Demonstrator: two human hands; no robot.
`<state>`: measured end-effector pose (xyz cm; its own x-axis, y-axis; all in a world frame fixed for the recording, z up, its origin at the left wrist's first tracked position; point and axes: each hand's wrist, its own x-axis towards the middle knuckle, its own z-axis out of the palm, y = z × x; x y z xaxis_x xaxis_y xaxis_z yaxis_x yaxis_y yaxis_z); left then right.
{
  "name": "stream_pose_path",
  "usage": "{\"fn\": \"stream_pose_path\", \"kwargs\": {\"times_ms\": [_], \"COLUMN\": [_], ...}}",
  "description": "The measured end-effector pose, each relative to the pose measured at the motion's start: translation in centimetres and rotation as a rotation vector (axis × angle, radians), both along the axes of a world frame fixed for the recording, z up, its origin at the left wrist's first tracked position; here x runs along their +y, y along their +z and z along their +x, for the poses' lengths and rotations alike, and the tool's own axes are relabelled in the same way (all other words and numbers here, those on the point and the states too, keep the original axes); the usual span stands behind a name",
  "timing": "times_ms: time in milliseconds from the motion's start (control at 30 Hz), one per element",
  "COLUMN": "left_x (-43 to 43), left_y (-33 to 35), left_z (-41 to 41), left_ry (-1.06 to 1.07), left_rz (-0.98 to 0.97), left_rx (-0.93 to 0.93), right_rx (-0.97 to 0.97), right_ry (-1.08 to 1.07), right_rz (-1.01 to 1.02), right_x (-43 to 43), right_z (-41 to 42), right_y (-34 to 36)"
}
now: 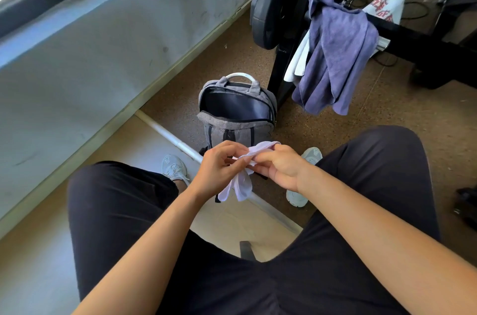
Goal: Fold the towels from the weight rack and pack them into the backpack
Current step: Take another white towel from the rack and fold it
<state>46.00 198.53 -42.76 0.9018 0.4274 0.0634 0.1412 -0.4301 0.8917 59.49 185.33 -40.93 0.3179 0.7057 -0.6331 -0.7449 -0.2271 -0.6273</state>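
I sit with my knees apart and hold a small white towel [241,185] between both hands in front of me. My left hand [219,167] pinches its left part and my right hand [280,167] grips its right part; loose ends hang down. Just beyond my hands a grey backpack [236,118] stands on the floor with its main compartment unzipped and gaping. On the black weight rack [286,69] hang a purple towel [335,56], a white towel [296,64] partly hidden behind it, and a white cloth with red print [384,6].
A black weight plate [271,5] sits on a chrome bar at the rack. A grey wall [103,56] runs along the left. A white pipe [175,139] crosses the floor by my shoes. Cables lie behind the rack.
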Motion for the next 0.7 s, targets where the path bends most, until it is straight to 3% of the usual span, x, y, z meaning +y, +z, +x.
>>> {"fn": "stream_pose_path", "kwargs": {"times_ms": [200,267,367,467,533,600,700], "left_x": [0.4,0.5,0.5,0.8,0.8,0.4,0.3], "left_y": [-0.1,0.1,0.6,0.2,0.4,0.8,1.3], "left_z": [0.0,0.0,0.1,0.1,0.1,0.1,-0.1], "left_ry": [-0.060,-0.003,0.129,0.203,0.172,0.102,0.023], "left_rz": [0.121,-0.027,-0.326,-0.376,-0.386,-0.358,-0.298], "left_rx": [-0.014,-0.028,-0.015,-0.004,-0.011,-0.020,-0.025], "right_rx": [-0.043,-0.114,-0.391,-0.994,-1.200,-1.227,-1.146], "right_ry": [0.018,0.050,0.063,-0.015,0.072,0.260,0.496], "right_rz": [0.019,0.056,0.002,-0.175,-0.050,0.071,0.000], "right_x": [-0.2,-0.3,-0.6,-1.0,-1.0,-0.7,-0.4], "right_z": [0.4,0.6,0.7,1.3,1.1,0.4,0.0], "right_y": [0.6,0.9,1.2,0.8,1.2,1.8,2.0]}}
